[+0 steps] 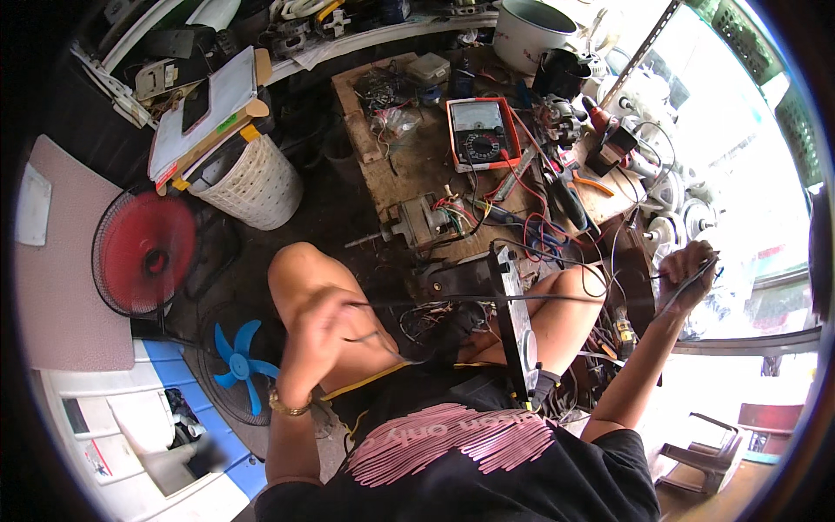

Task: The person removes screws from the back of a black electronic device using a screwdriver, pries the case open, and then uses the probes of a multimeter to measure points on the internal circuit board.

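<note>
Black cable (487, 299) stretched between both hands, beside orange-cased meter (481, 132).

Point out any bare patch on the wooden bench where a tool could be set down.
The wooden bench shows bare board between the bag of small parts and the red-cased meter, above the motor. Right of the meter, wires and pliers crowd it. The left hand and right hand each grip a wire.
</note>
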### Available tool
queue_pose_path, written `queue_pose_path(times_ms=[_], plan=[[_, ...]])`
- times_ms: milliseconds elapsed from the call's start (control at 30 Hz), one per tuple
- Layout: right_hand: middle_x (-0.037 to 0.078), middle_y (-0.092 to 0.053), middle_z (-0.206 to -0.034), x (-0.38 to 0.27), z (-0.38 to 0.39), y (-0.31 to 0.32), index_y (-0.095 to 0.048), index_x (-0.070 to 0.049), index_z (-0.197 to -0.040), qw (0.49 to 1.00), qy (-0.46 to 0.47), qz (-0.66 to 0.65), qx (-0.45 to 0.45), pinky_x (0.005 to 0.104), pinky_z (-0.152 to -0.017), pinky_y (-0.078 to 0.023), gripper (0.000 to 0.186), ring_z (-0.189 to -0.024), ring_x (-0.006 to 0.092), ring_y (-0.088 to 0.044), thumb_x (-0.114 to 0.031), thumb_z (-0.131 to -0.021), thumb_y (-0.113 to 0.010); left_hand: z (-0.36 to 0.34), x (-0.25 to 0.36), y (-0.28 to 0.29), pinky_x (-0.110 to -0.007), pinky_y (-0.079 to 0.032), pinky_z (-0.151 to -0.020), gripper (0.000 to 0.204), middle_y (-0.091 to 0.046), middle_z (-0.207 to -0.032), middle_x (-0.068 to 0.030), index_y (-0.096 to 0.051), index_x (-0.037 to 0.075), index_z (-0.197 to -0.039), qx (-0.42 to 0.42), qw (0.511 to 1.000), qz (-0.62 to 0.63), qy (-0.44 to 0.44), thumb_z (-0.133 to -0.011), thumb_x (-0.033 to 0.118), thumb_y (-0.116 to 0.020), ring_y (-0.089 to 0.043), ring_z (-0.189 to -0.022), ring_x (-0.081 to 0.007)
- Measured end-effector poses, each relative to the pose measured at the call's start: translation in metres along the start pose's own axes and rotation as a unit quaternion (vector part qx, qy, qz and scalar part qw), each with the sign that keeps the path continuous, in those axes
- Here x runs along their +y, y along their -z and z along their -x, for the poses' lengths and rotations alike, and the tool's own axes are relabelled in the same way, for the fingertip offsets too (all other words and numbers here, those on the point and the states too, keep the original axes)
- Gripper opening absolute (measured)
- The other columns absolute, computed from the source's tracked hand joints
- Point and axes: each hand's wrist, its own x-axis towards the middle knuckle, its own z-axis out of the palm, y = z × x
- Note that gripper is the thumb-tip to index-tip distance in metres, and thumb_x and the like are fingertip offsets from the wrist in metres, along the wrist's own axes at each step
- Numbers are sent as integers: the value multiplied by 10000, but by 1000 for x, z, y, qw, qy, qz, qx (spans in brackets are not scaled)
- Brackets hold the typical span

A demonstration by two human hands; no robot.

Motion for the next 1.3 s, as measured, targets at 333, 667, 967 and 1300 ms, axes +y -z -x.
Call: queue_pose_path(times_ms=[333, 667, 967, 1300], plan=[[185, -634, -1017, 57, -11, -92, -460, 59, -1263, 885, -373, 239, -142, 174, -388, -283, 636, -457, 50, -409, -469, -919, -545, -41, 97, 23, -397, -340, -709, 212, -401, -794, -28, -558, 135, -778, 337, 861, -115, -362, -889, 315, -565, -393, -738, -226], [9, -657, -800, 144, -27, -224, -550, -37, -1283, 793, -515, 227, -233, 168, -546, -358, 397, -646, 17, -509, -189, -926, -631, -23, 107, -109, -327, -405, -761, 161, -539, -917, -2, -623, 105, -761, -121, 789, 1, -602, -658, 228, -629, -479, -827, -171], [70, -629, -824, 135, 19, -203, -578, 36, -1006, 829, -425, 245, -269, 269, -670, -510, 154, -721, 148, -639, -7, -877, -650, 5, 41, -115, -383, -348, -1055, 544, -502, -1340, -164, -461, 35, -1301, -196, 543, 797, 176, -952, 451, -421, -496, -1206, -277], [37, -597, -875, 121, 73, -148, -519, -24, -972, 792, -550, 147, -221, 229, -696, -470, 126, -788, 98, -606, -15, -906, -626, -50, 20, -63, -340, -511, -832, 389, -594, -1098, -66, -420, 163, -1343, 10, 601, 795, 84, -964, 105, -484, -628, -908, -183]])
